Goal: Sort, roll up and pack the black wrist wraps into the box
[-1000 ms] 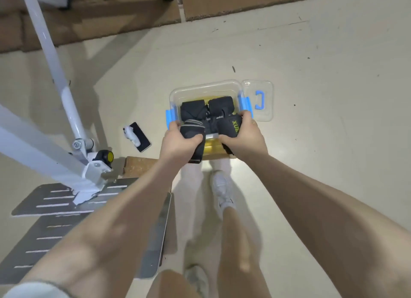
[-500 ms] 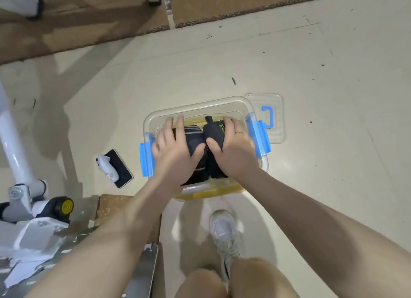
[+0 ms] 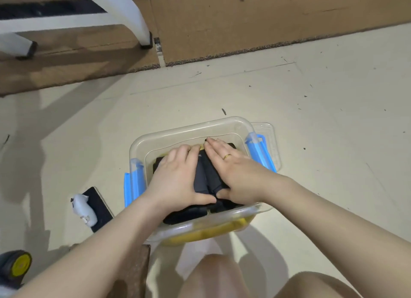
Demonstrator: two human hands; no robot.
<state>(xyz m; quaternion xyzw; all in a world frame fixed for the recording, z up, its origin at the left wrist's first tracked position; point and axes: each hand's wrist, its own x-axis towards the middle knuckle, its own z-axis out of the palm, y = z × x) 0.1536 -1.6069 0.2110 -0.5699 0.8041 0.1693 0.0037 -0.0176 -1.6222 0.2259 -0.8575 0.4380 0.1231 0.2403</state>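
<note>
Gold ring (image 3: 227,156), bare forearms, bare knees

This looks like a home gym or a small exercise room. At 11 o'clock stands a white metal frame (image 3: 124,10) with black rubber feet, probably part of a fitness machine. It rests on brown cardboard sheets (image 3: 222,26) laid over a pale smooth floor (image 3: 333,119). At 8 o'clock a small black wheel with a yellow hub (image 3: 16,267) is visible, also like gym equipment.
</note>
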